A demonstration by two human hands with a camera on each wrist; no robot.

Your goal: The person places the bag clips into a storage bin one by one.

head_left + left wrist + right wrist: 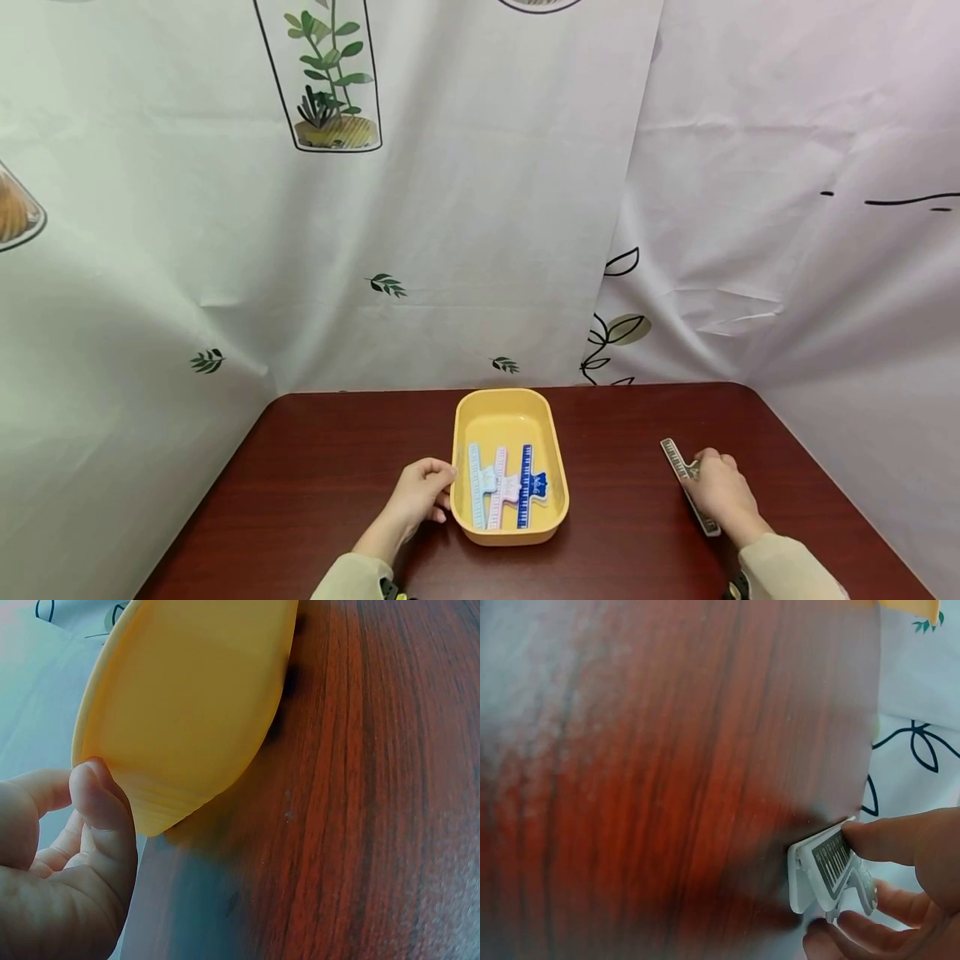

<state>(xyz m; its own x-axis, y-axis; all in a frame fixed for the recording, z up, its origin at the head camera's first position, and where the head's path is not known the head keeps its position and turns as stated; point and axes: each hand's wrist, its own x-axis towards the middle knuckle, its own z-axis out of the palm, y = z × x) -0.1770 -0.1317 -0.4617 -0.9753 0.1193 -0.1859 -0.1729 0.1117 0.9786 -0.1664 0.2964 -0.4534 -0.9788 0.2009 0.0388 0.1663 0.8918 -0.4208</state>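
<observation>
A yellow plastic tray (508,540) stands upright on the table, a little right of the middle in the head view. Inside it lie three ruler-edged clips side by side: a light blue clip (476,483), a pink clip (498,492) and a dark blue clip (525,483). My left hand (415,498) pinches the tray's left rim between thumb and fingers, as the left wrist view shows. Off to the right, my right hand (722,493) holds a dark, white-edged ruler clip (829,866) by its middle. That clip is at the tabletop; whether it touches is unclear.
The dark red wooden table (615,517) has rounded far corners. White cloth (480,208) with printed plants hangs behind it and along both sides. Bare tabletop lies between the tray and my right hand.
</observation>
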